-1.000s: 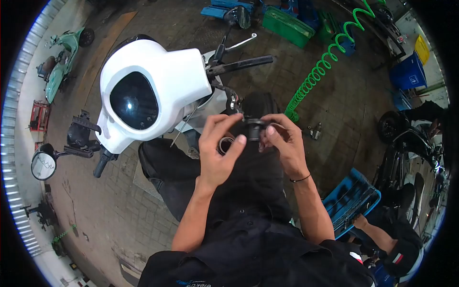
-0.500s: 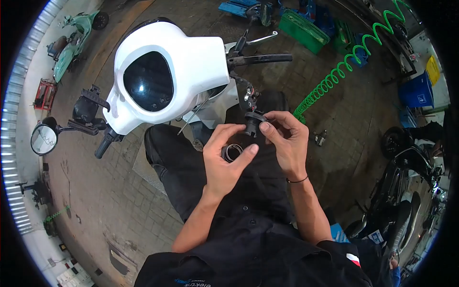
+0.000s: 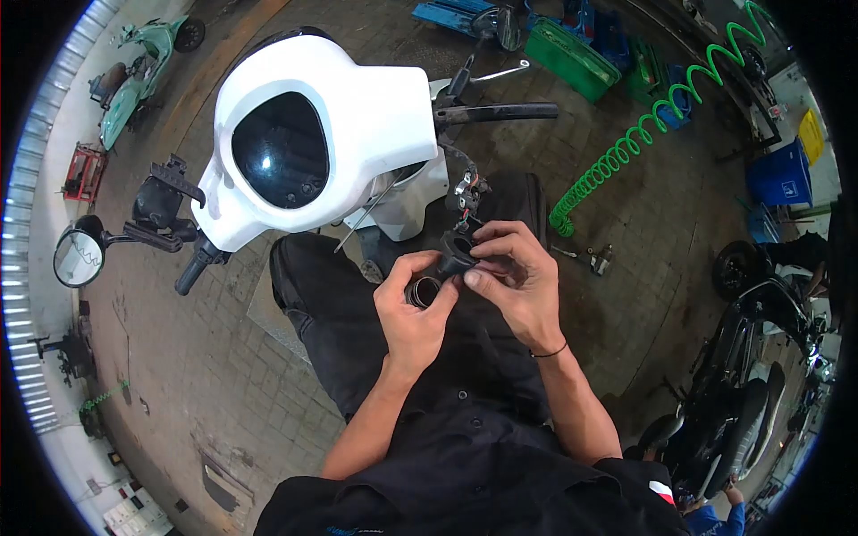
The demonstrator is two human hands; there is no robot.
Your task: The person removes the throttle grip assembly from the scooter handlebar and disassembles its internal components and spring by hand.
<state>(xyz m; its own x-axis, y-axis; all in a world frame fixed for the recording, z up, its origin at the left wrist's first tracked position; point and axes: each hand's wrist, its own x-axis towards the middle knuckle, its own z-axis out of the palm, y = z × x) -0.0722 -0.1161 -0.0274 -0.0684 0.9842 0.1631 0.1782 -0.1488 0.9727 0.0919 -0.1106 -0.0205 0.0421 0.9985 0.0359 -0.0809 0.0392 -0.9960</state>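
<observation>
A small black cylindrical part with a flange (image 3: 454,254) is held in front of my lap between both hands. My left hand (image 3: 408,313) pinches its lower end with thumb and fingertips, and a black ring-shaped piece with a metallic rim (image 3: 422,292) sits in the curl of the same hand. On the other side, my right hand (image 3: 521,290) grips the flanged end between thumb and fingers. Just beyond hangs a switch assembly with exposed wiring (image 3: 468,189), near the handlebar (image 3: 496,113) of a white scooter front (image 3: 375,112).
A coiled green air hose (image 3: 617,156) runs down to the floor on the right, near a small metal tool (image 3: 601,260). Green toolbox (image 3: 572,58) and blue bin (image 3: 779,170) stand farther back. A mirror (image 3: 80,257) juts out left; a black motorcycle (image 3: 728,393) stands right.
Both hands have drawn the flanged part down and left, away from the hanging wiring. It is now tilted, and my left thumb has closed in against it.
</observation>
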